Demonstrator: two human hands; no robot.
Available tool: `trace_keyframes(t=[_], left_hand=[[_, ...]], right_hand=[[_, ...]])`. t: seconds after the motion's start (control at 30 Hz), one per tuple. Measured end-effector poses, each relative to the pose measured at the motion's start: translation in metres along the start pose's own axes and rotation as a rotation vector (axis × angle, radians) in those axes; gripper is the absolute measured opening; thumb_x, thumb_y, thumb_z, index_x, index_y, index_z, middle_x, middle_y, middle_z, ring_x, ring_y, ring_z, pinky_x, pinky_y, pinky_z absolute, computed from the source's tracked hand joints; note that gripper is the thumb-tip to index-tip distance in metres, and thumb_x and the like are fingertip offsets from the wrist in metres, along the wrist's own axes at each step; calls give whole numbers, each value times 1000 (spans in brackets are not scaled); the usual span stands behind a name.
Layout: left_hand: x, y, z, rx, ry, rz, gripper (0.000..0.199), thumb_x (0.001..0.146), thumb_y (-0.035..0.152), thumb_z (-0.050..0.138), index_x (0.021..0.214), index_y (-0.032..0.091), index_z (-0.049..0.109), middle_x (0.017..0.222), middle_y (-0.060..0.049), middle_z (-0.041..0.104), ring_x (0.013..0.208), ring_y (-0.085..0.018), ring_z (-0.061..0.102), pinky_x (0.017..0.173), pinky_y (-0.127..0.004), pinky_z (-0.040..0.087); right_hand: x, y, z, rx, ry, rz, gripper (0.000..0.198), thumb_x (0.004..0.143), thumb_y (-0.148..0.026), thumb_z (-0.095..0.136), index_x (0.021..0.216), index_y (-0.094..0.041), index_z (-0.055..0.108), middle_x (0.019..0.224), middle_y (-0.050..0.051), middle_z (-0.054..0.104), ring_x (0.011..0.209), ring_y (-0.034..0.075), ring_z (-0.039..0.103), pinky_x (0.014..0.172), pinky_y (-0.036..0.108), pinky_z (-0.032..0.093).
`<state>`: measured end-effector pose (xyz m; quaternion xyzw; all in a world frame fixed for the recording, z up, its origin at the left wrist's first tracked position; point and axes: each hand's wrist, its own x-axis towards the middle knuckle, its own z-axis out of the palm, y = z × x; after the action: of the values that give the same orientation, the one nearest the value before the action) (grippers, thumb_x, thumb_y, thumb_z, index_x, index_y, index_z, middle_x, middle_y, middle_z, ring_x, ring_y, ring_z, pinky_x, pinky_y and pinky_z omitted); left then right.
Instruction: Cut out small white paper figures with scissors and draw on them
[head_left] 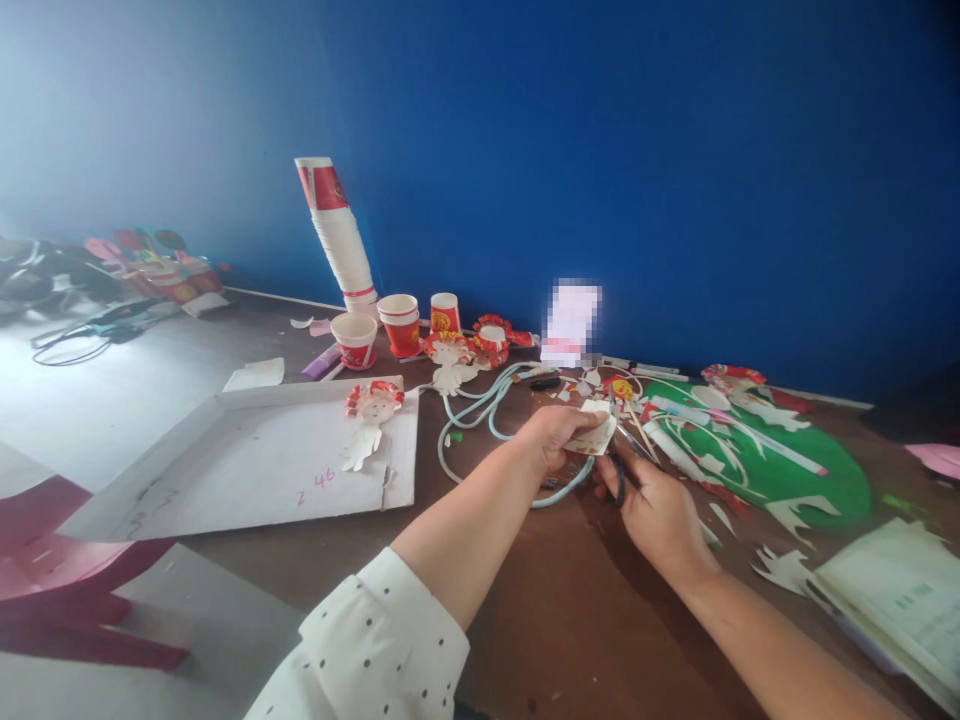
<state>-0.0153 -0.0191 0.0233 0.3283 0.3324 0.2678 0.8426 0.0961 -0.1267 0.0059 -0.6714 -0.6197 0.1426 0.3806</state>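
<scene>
My left hand pinches a small whitish piece of paper over the middle of the brown table. My right hand grips dark-handled scissors, fingers in the loops. The scissors' blades rise at the right edge of the paper; whether they are cutting into it I cannot tell. Behind and beneath my hands lies a coiled pale blue cable. Right of my right hand, paper scraps and markers lie on a green round sheet.
A shallow white box lid holds a red-and-white paper cutout. Behind it stand paper cups and a tall leaning cup stack by the blue wall. A notebook lies at right; a pink stool stands at left.
</scene>
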Motion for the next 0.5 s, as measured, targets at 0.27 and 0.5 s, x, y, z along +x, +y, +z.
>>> trace_keyframes(t=[0.27, 0.5], left_hand=[[-8, 1, 3, 74, 95, 145, 7, 73, 15, 66, 74, 11, 60, 62, -4, 62, 52, -13, 57, 54, -25, 47], [-4, -3, -7, 356, 121, 254, 14, 73, 24, 69, 75, 11, 65, 67, -5, 63, 55, -11, 56, 56, -24, 44]], right_hand=[[9, 2, -10, 64, 112, 67, 37, 80, -43, 62, 108, -21, 72, 74, 4, 72, 73, 23, 66, 72, 32, 51], [26, 11, -26, 626, 197, 380, 57, 62, -38, 80, 116, -24, 68, 86, 0, 73, 76, 18, 66, 59, 24, 48]])
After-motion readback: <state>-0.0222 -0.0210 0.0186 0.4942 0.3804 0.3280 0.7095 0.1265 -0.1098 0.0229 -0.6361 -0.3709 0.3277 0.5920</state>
